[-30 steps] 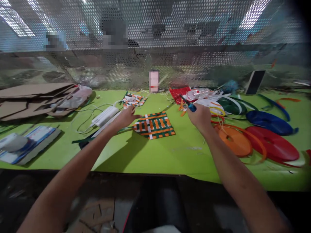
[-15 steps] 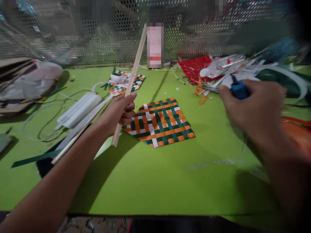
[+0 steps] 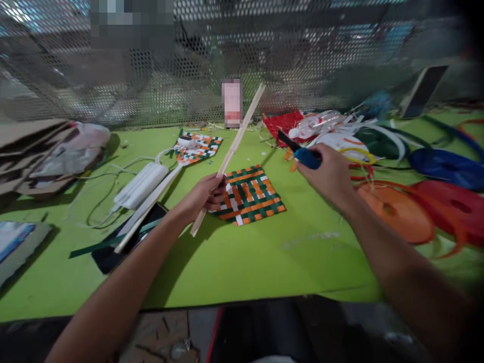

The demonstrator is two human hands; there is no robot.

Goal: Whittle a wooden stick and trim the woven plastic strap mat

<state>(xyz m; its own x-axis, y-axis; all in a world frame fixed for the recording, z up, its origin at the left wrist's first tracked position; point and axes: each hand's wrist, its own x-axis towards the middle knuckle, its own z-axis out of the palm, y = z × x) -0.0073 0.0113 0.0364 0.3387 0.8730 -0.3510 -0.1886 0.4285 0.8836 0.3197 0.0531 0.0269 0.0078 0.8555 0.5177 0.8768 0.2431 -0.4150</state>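
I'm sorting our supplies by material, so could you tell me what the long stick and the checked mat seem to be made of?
The stick in the left hand looks like pale, unfinished wood or bamboo: matte, straight and rigid. The woven mat appears to be flat plastic strapping in orange, green and white, interlaced over and under, much like the coiled bands nearby; stiff paper cannot be ruled out.

I see a bright green table (image 3: 242,262) backed by perforated mesh. Flat on it lies a woven mat (image 3: 247,195) of orange, green and white strips, and a second woven piece (image 3: 196,147) farther back. On the left lie cardboard sheets (image 3: 26,151) and a white cable (image 3: 113,176); on the right, orange (image 3: 395,212), red (image 3: 449,209) and blue (image 3: 446,169) strap coils.
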